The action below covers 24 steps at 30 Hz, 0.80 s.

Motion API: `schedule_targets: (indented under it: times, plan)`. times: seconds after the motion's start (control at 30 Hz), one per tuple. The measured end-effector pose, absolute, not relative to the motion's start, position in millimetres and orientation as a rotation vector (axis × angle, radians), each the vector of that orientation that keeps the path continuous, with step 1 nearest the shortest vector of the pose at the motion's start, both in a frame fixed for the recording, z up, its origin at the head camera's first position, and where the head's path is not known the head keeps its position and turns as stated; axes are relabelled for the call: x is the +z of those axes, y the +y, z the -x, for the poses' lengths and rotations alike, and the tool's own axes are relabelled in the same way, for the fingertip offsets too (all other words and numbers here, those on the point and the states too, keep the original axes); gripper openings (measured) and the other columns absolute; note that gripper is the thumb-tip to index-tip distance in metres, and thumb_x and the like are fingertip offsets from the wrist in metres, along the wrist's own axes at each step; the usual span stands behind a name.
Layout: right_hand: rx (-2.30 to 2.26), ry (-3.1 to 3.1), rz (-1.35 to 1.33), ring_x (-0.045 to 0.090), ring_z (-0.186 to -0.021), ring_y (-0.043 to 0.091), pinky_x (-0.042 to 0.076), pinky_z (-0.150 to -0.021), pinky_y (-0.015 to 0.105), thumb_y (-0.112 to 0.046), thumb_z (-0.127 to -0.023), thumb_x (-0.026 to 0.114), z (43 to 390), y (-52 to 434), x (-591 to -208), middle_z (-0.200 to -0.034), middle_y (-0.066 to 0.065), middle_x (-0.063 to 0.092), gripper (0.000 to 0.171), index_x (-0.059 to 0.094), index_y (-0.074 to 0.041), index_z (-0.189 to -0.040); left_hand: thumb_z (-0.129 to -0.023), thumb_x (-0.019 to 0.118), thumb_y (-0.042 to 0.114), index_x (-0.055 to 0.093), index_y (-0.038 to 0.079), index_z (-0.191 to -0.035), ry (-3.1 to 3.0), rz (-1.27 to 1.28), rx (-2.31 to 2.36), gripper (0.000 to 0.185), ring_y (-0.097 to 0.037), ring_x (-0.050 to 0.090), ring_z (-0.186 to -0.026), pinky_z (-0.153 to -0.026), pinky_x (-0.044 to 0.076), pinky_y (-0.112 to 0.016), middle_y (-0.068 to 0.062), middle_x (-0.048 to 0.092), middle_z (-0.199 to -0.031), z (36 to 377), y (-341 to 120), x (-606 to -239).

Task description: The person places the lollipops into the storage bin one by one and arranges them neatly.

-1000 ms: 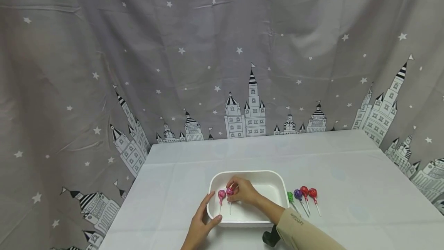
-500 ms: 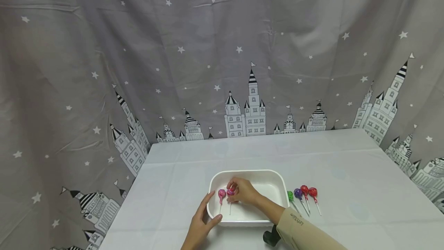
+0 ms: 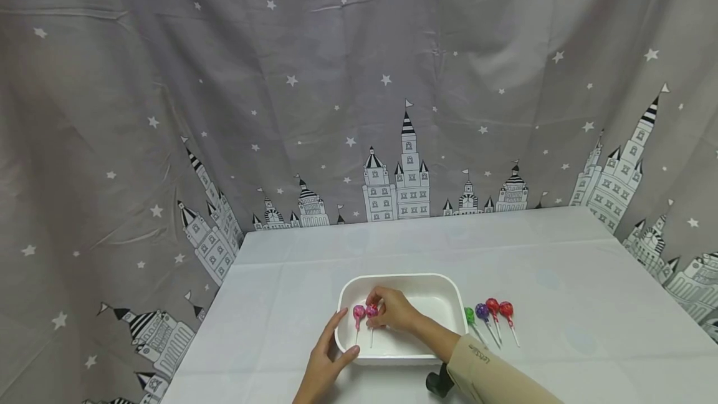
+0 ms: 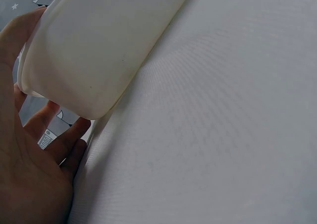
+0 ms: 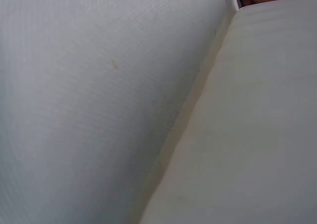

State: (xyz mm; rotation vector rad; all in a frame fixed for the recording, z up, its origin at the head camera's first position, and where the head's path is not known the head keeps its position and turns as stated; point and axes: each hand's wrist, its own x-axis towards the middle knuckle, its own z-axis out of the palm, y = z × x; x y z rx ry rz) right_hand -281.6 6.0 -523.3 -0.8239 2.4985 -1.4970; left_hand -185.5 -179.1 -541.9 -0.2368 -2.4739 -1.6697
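A white tray (image 3: 399, 361) stands on the table in the head view. At its left end my left hand (image 3: 324, 363) grips it, thumb at the front corner and fingers along the left side. The left wrist view shows that hand (image 4: 34, 154) around the corner of the tray (image 4: 94, 50). Inside the tray, my right hand (image 3: 397, 312) pinches a pink lollipop (image 3: 371, 310) near its wrapped head, the stick pointing to the front. Just left of it lies another pink lollipop (image 3: 358, 313). Only the tray's outer wall (image 5: 247, 115) fills the right wrist view; the lollipops are hidden there.
Right of the tray, a green lollipop (image 3: 469, 317), a purple lollipop (image 3: 482, 312) and two red lollipops (image 3: 507, 311) lie in a row on the white-covered table (image 3: 561, 279). A grey curtain (image 3: 336, 80) printed with castles hangs behind. A black device (image 3: 439, 383) shows under the right sleeve.
Almost nothing differs. My right hand stays at the pink lollipop with only tiny shifts, and my left hand keeps its grip on the tray.
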Motion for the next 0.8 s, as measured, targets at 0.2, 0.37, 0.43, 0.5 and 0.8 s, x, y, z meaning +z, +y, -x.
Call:
schedule_targets:
  times: [0.2,0.37,0.43,0.5,0.8]
  plan:
    - [-1.474,2.504,0.827,0.051,-0.054,0.003,0.048,-0.044,0.017,-0.001,-0.068,0.079,281,6,-522,-0.09,0.006,0.06,0.034,0.059,-0.001,-0.096,-0.08,0.072,0.021,0.039,0.02,-0.14,-2.475,0.242,-1.668,0.069,-0.035,0.031,-0.131,-0.105,0.027,-0.049,-0.014,0.031,-0.146,186,-180,-541]
    - [-1.484,2.504,0.819,0.053,-0.053,0.005,0.049,-0.043,0.019,-0.001,-0.07,0.078,280,9,-517,-0.094,0.011,0.06,0.036,0.058,0.0,-0.1,-0.079,0.073,0.018,0.039,0.019,-0.14,-2.463,0.231,-1.685,0.07,-0.032,0.032,-0.132,-0.106,0.027,-0.045,-0.014,0.032,-0.146,187,-180,-541]
    - [-1.5,2.51,0.827,0.053,-0.053,0.005,0.049,-0.042,0.019,-0.002,-0.07,0.078,280,10,-515,-0.095,0.014,0.059,0.037,0.058,0.001,-0.101,-0.079,0.073,0.017,0.039,0.018,-0.14,-2.461,0.229,-1.683,0.07,-0.032,0.032,-0.131,-0.106,0.027,-0.045,-0.014,0.032,-0.146,187,-180,-541]
    - [-1.511,2.519,0.836,0.053,-0.053,0.004,0.048,-0.042,0.018,-0.003,-0.071,0.078,279,11,-514,-0.097,0.016,0.058,0.038,0.057,0.001,-0.102,-0.079,0.074,0.017,0.039,0.019,-0.14,-2.46,0.229,-1.691,0.07,-0.032,0.031,-0.131,-0.106,0.027,-0.046,-0.015,0.032,-0.146,187,-180,-541]
    - [-1.521,2.549,0.827,0.054,-0.06,0.007,0.05,-0.047,0.02,-0.01,-0.074,0.077,275,20,-498,-0.103,0.017,0.058,0.035,0.06,-0.003,-0.104,-0.08,0.072,0.017,0.04,0.014,-0.139,-2.476,0.223,-1.69,0.068,-0.04,0.029,-0.131,-0.105,0.026,-0.053,-0.021,0.031,-0.144,180,-176,-526]
